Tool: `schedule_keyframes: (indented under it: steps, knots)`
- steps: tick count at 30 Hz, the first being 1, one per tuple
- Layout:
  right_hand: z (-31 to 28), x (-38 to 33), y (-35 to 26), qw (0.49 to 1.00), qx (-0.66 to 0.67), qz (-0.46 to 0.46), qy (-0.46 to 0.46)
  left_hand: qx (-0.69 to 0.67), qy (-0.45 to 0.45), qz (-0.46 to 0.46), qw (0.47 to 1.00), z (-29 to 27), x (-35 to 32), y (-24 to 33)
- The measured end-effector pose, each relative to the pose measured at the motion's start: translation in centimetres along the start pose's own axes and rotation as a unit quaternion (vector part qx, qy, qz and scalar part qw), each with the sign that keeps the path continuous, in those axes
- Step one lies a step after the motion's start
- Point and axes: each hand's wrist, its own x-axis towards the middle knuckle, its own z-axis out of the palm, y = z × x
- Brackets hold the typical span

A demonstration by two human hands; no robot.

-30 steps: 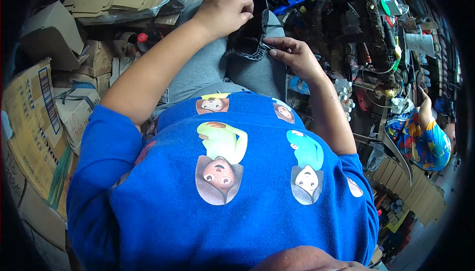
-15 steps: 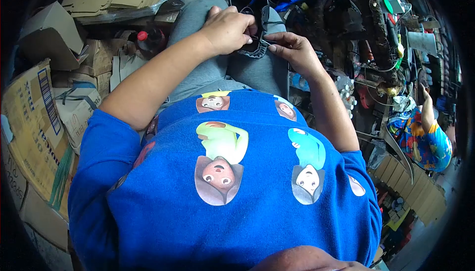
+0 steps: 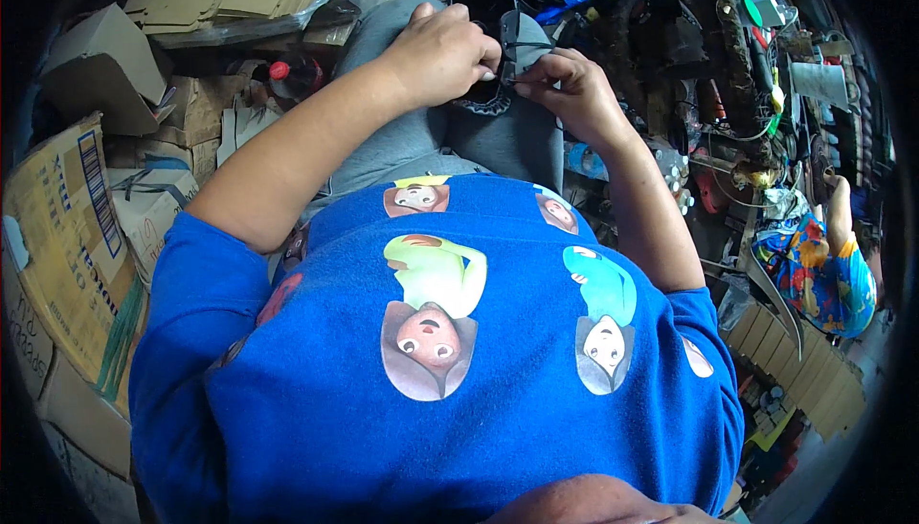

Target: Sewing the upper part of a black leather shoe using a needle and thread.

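A black open-mouthed item (image 3: pixel 509 41) with a puckered lower rim lies across the lap, its near side now bracketed by two bare hands. Over the last second the left hand (image 3: pixel 440 55) has come down from above the opening to the item's inner edge, opposite the right hand (image 3: pixel 574 93), which has barely moved; the shift suggests close fingertip work passing through that edge. The right thumb and forefinger pinch narrowly, apparently on a thin sliver (image 3: pixel 514 82) too small to identify, while the left fingers curl down at the edge, and whether they hold anything cannot be told. Both wrists turn inward, the left palm facing down, the right hand reaching in from outside. Beneath are grey trousers (image 3: pixel 383 132); nearer the camera, a blue shirt (image 3: pixel 517 419); to the left, a red-capped bottle (image 3: pixel 297 76) and a yellow cardboard box (image 3: pixel 72 275)
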Motion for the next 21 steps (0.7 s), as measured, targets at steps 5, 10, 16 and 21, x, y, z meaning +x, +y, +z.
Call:
schedule_keyframes:
  steps: [5, 10, 16, 21]
  knots:
    - [0.5, -2.0, 2.0, 0.938, 0.289, 0.191, -0.008, 0.033, 0.051, 0.017, 0.998, 0.0, -1.8, -0.6]
    - [1.0, -3.9, 1.2, 0.967, 0.189, 0.167, 0.04, -0.006, 0.016, -0.009, 1.0, 1.2, -1.1, 0.2]
    - [0.2, -6.4, -0.2, 0.944, 0.269, 0.189, 0.039, -0.078, -0.001, -0.012, 0.997, 1.9, -0.2, 0.4]
    - [-1.1, -6.3, -0.7, 0.977, 0.124, 0.173, 0.028, -0.068, 0.0, 0.003, 0.998, 1.9, 0.0, 0.5]
